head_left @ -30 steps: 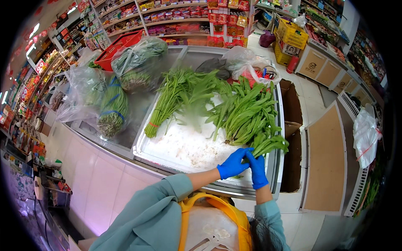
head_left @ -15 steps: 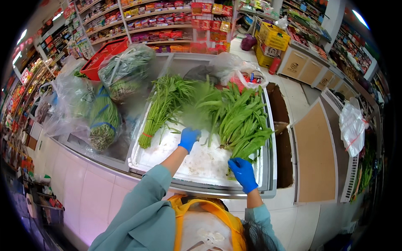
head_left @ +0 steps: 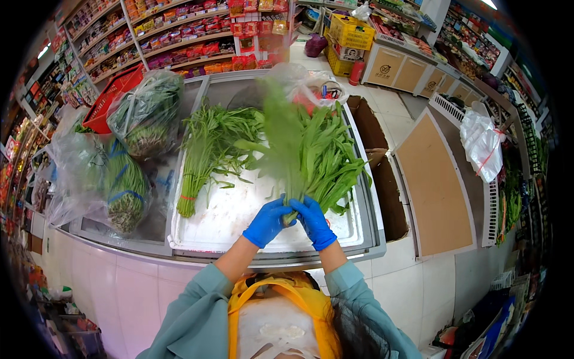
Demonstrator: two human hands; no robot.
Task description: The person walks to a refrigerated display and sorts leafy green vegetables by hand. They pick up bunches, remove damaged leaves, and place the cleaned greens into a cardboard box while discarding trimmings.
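Note:
Both my hands wear blue gloves and meet over the white foam tray [head_left: 221, 230]. My left hand [head_left: 264, 222] and my right hand [head_left: 313, 225] are closed round the stem ends of a bunch of leafy greens [head_left: 286, 161]. Its leaves point away from me and their tips are blurred by motion. More long-leaved greens [head_left: 335, 158] lie loose just right of the bunch. On the tray's left side rests a bundle of thin-stemmed greens [head_left: 192, 170], tied with a red band near its cut ends.
Left of the tray are plastic bags of greens [head_left: 146, 113], a blue-banded bundle [head_left: 127, 191] and a red basket [head_left: 113, 99]. A clear bag [head_left: 299, 84] sits behind the tray. Cardboard boxes [head_left: 388, 197] stand on the floor to the right, near a brown board [head_left: 433, 191].
My hands have come together at the front of the tray. The left has drawn back toward me, the right has moved left, and both now grip the bunch's stems. The view has shifted.

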